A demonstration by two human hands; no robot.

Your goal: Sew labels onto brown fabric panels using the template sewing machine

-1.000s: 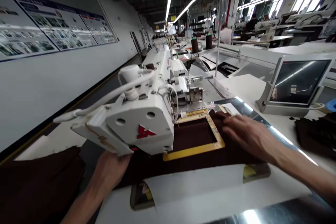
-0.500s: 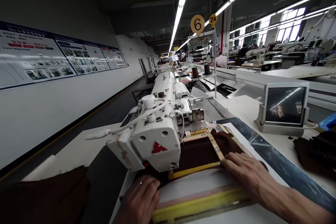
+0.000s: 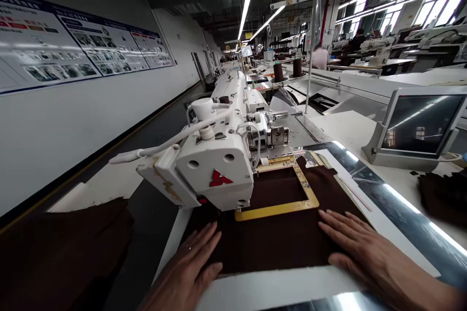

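Note:
A dark brown fabric piece (image 3: 270, 245) lies flat on a white sheet under the white sewing machine head (image 3: 215, 170). On the fabric rests a yellow clamp frame (image 3: 277, 211), partly hidden by the machine head. My left hand (image 3: 189, 265) lies on the fabric's left side, fingers stretched out and holding nothing. Over at the right, my right hand (image 3: 355, 243) is spread flat on the fabric beside the frame's corner. The fabric's front edge shows between both hands.
A screen on a stand (image 3: 419, 126) stands at the right, with a dark brown fabric pile (image 3: 443, 197) near it. More brown fabric (image 3: 69, 252) lies at the lower left. Brown thread spools (image 3: 280, 73) stand behind the machine.
The front of the fabric now lies flat, where a white sheet and a blurred yellow-edged strip showed before. Both hands have opened out flat on the fabric. The view has tipped downward.

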